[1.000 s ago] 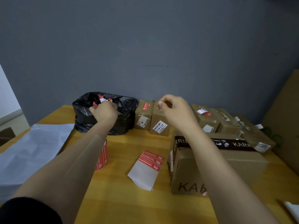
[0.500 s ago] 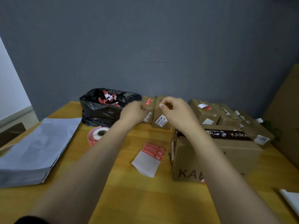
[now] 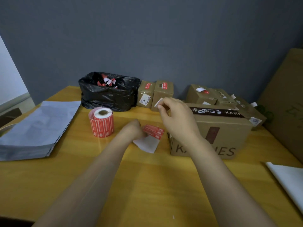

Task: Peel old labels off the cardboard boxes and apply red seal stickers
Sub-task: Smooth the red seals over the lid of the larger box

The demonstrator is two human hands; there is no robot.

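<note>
A short strip of red seal stickers [image 3: 154,131] on white backing paper lies on the yellow table, left of a large brown box [image 3: 224,126] with dark tape on top. My left hand [image 3: 133,131] rests on the strip's left end, fingers curled onto it. My right hand [image 3: 177,118] hovers above the strip in front of the large box, thumb and forefinger pinched, and I see nothing between them. Two small boxes [image 3: 155,94] with red seals and white labels stand behind. A roll of red stickers [image 3: 102,123] stands upright to the left.
A black rubbish bag [image 3: 108,97] holding red and white scraps sits at the back. More small boxes [image 3: 206,95] with torn labels crowd the back right. A grey mailer bag [image 3: 37,126] lies at left, white paper [image 3: 290,177] at right, and tall cardboard [image 3: 287,104] leans beyond it.
My left hand came away from the black bag, crossed to the right and dropped onto the sticker strip. My right hand stayed pinched and sank slightly. The view tilted down.
</note>
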